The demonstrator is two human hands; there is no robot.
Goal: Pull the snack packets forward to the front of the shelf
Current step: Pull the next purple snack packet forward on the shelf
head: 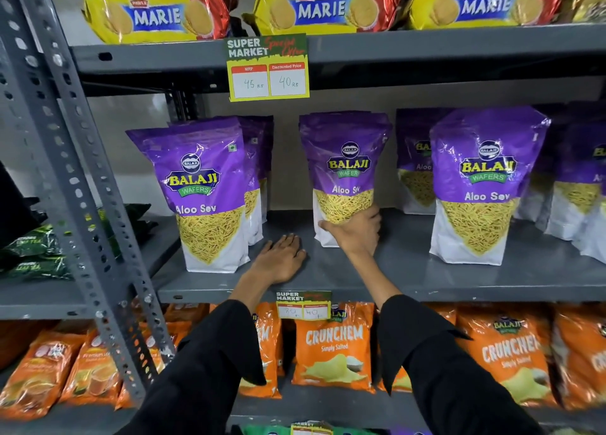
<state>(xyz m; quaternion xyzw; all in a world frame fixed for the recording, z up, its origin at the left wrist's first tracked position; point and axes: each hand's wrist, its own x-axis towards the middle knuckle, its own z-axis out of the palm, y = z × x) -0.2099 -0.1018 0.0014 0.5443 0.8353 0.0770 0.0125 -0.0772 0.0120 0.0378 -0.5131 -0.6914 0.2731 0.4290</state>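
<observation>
The right hand point(355, 229) clasps the lower part of the middle purple Aloo Sev packet point(344, 172), fingers wrapped across its front low down, while the left hand point(280, 259) lies flat and empty, palm down, on the bare grey shelf point(410, 270) just left of that packet. The held packet stands upright in the centre of the frame, set back from the shelf's front lip, with more packets stacked close behind it. The risk lies in the low, one-handed grip — a pull at the base of a tall, soft pouch could tip its top backward or sideways, and the ones behind could lean or topple once their support slides away. Dragged too far, it could run past the front edge, above the orange Crunchem bags point(333, 346) in the lower part of the frame. The sleeve or wrist could also brush the price tag point(303, 305) clipped to the lip. By count, three purple packets show full fronts: the left front packet point(203, 192), the held one and the right front packet point(482, 185). Behind and beside them are partly hidden ones — at least two behind the left, one behind the right and some at the right edge; the exact total cannot be told. Three yellow Marie packs point(328, 8) face forward on the top shelf.
</observation>
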